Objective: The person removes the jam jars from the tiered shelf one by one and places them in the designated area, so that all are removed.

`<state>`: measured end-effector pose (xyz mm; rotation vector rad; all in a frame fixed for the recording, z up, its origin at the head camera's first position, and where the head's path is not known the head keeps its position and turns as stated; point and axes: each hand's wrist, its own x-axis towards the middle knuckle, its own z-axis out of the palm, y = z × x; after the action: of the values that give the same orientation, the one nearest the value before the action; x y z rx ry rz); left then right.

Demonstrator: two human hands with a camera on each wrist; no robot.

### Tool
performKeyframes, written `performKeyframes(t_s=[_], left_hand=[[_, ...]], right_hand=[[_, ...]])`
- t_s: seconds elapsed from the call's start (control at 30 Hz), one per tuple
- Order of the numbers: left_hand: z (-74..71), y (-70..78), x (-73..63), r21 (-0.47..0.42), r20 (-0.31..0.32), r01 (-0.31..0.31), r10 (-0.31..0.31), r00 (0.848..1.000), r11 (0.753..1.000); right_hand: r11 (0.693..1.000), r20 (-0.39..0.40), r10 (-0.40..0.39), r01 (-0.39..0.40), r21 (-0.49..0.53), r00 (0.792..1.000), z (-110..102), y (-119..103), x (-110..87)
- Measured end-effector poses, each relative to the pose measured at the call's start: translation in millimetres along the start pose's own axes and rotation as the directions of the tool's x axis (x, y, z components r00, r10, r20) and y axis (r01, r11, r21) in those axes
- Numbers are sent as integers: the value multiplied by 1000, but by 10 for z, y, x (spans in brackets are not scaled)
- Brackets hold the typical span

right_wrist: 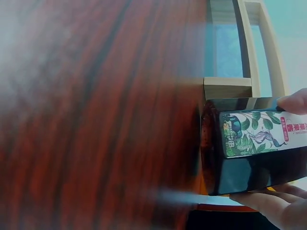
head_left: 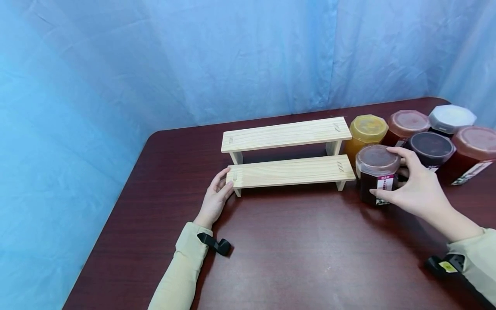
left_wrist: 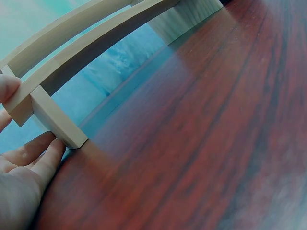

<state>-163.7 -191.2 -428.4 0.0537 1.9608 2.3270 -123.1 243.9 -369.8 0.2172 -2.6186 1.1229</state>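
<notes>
A two-tier wooden rack stands on the table, with a front shelf (head_left: 290,172) lower than its back shelf (head_left: 286,134). My left hand (head_left: 217,199) grips the left end of the front shelf. In the left wrist view, the thumb lies at the board's end and the fingers are beside its leg (left_wrist: 57,117). At the rack's right end, my right hand (head_left: 420,185) holds a dark octagonal jar (head_left: 368,187) with a translucent lid, thumb in front and fingers around the far side. Its leafy label (right_wrist: 254,134) shows in the right wrist view.
Right of the rack stand other jars: a yellow one (head_left: 368,129), a red one (head_left: 408,121), a white-lidded one (head_left: 451,117), a dark-lidded one (head_left: 432,146) and a large red one (head_left: 474,146). Blue curtains (head_left: 248,56) hang behind the dark red table (head_left: 294,249).
</notes>
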Motion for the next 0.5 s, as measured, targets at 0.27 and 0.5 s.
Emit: performKeyframes(t_s=[0.27,0.5], left_hand=[[5,5,0,-1,-3,0,0,1000,1000],[5,5,1,4,-3,7,-7,1000,1000]], right_hand=[[999,-6,8,-9,-50,1000,-21,21,-23],[987,-9,33,-34,-158,999,-45,28,-52]])
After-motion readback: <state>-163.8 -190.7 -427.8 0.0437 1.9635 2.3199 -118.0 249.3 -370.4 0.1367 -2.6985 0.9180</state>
